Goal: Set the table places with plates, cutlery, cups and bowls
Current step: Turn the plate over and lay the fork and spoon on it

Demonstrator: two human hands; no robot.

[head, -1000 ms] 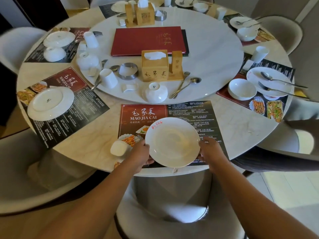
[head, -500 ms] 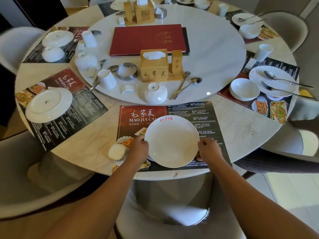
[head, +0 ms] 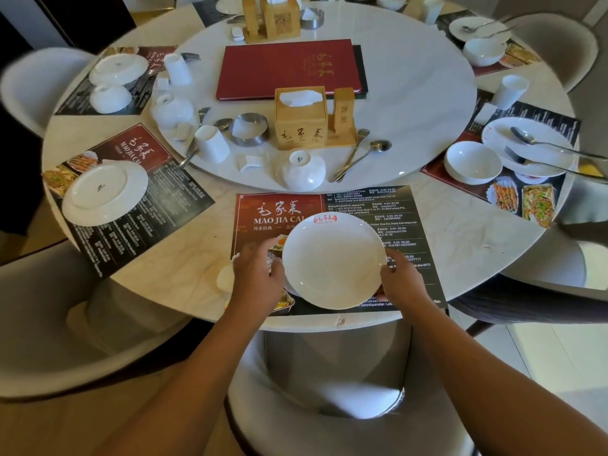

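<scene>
Both hands, left hand and right hand, grip the round glossy white plate by its rims, on a placemat near the marble tabletop edge at lower centre.

Round white marble table, ringed by pale padded chairs. On its raised white turntable: a flat dark-red menu folder, a square wooden tissue box with a tall wooden toothpick holder just beside it, and a round steel ashtray to the left. Printed dark paper placemats at the seats.
</scene>
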